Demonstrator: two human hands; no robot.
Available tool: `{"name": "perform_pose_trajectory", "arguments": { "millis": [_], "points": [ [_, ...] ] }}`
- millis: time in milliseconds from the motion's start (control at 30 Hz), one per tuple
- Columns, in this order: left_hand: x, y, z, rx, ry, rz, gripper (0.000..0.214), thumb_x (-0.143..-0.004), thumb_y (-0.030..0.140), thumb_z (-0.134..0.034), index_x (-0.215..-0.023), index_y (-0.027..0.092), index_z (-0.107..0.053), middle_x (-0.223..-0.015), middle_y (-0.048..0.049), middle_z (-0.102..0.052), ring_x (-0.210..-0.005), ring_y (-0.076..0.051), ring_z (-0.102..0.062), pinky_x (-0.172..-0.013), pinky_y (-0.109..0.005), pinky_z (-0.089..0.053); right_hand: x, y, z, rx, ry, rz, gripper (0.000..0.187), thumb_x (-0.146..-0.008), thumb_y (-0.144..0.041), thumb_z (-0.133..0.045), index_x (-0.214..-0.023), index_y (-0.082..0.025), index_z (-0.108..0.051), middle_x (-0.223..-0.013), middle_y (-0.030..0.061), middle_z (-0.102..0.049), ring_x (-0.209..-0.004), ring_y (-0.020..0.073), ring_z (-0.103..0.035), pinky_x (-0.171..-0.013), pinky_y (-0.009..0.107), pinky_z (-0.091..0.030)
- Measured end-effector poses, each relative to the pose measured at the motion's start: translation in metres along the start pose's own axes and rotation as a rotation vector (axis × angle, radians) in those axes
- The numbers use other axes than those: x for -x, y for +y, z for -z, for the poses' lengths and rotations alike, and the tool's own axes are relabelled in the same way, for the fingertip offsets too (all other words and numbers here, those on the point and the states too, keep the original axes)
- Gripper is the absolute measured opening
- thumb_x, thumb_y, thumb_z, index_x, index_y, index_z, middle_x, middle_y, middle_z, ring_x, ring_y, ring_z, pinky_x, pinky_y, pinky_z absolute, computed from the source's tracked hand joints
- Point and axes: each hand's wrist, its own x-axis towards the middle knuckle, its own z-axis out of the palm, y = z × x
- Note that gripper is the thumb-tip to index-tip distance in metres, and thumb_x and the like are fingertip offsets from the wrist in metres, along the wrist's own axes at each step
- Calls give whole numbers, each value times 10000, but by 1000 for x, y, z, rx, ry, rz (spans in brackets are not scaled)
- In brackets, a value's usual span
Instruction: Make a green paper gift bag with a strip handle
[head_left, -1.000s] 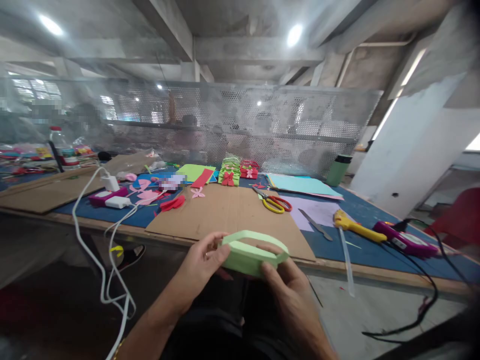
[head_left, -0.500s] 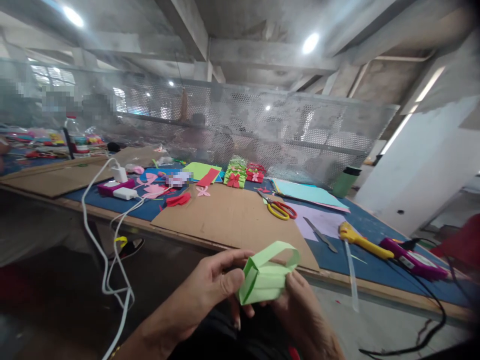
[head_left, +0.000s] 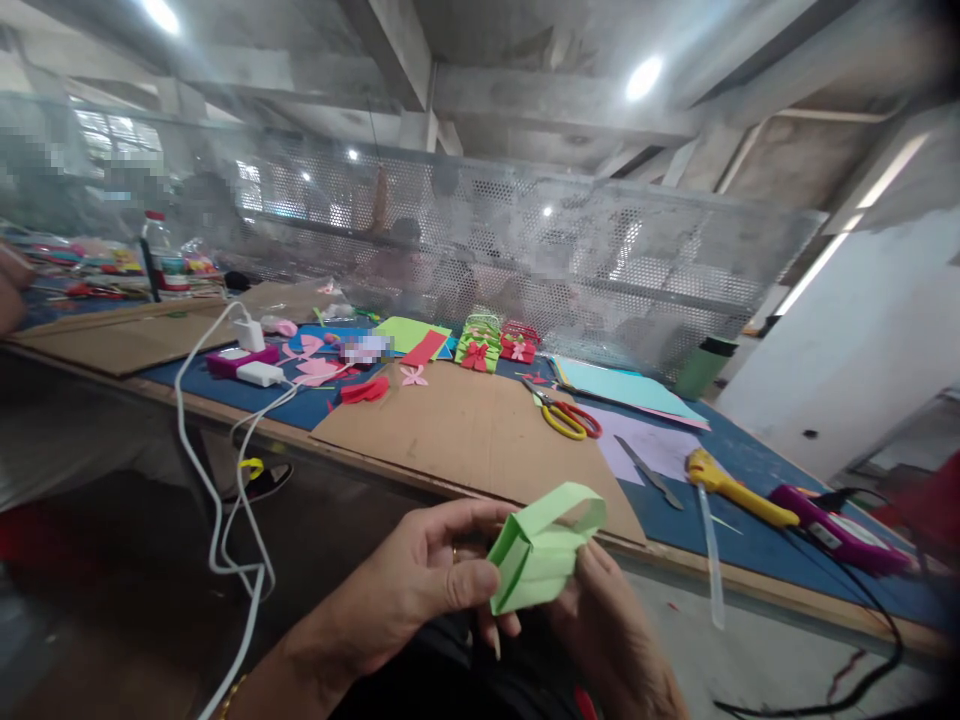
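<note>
A small light-green folded paper bag [head_left: 536,565] with a strip handle looped over its top is held between both hands, just in front of the table edge. My left hand [head_left: 442,575] grips its left end, thumb on the near side and fingers behind. At the right end, my right hand [head_left: 604,605] pinches the bag with the thumb; its other fingers are hidden beneath. Beyond the hands lies a brown cardboard sheet [head_left: 465,430]. Scissors [head_left: 566,415] with red and yellow handles rest by its right edge.
Finished green bags [head_left: 478,345] and red bags [head_left: 517,343] stand at the back. A metal blade [head_left: 649,470], a yellow glue gun [head_left: 739,488] and a purple power box [head_left: 836,530] lie to the right. White cables [head_left: 184,430] hang over the table edge at left. A green bottle [head_left: 703,368] stands far right.
The view has shifted slightly, so the table things sit a little further right. Both hands keep hold of the green paper bag, which is tilted slightly more.
</note>
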Motion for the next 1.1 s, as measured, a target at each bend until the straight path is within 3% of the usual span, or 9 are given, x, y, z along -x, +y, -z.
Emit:
{"name": "perform_pose_trajectory", "arguments": {
  "millis": [300,633,767,900,1000,1100],
  "points": [
    [1,-2,-2,81,20,52,627,-709,365,-880,-1262,155,-669,-939,-101,-687,-699,-146,-649,-589,-213,-515,2,0,1,-4,18,-18,355,-846,-420,-723,-1104,-176,-724,-992,146,-750,-844,290,-707,-737,423,-590],
    [-2,-3,-2,149,63,62,514,-680,323,-893,-1141,154,-741,-964,-86,-679,-643,-104,-632,-536,-167,-495,2,0,-1,-14,-5,-9,296,-886,-402,-688,-1089,-191,-724,-957,121,-748,-802,257,-693,-712,395,-581],
    [-3,-5,-3,121,60,35,540,-720,403,-862,-1177,154,-719,-974,-93,-670,-660,-115,-618,-540,-182,-490,2,0,-1,11,-1,-10,301,-885,-423,-691,-1073,-190,-725,-952,120,-752,-765,254,-697,-660,383,-578],
    [0,-2,2,-68,155,-58,540,-837,531,-723,-1228,163,-666,-951,-95,-662,-701,-154,-605,-586,-245,-511,2,0,1,-28,75,0,351,-831,-406,-769,-1124,-217,-724,-1073,117,-760,-941,273,-718,-821,401,-580],
    [6,6,5,-378,273,-233,289,-905,422,-678,-1055,175,-692,-992,-86,-658,-777,-160,-602,-698,-263,-499,3,-2,2,-70,92,-4,296,-830,-361,-781,-1085,-217,-740,-1035,89,-769,-885,228,-720,-801,344,-582],
    [11,14,5,-627,264,-399,120,-931,301,-650,-914,188,-687,-1030,-69,-635,-886,-176,-602,-791,-268,-479,4,-2,1,-83,79,-13,281,-831,-350,-779,-1070,-206,-747,-1018,83,-766,-835,207,-713,-738,308,-586]
  ]
}}
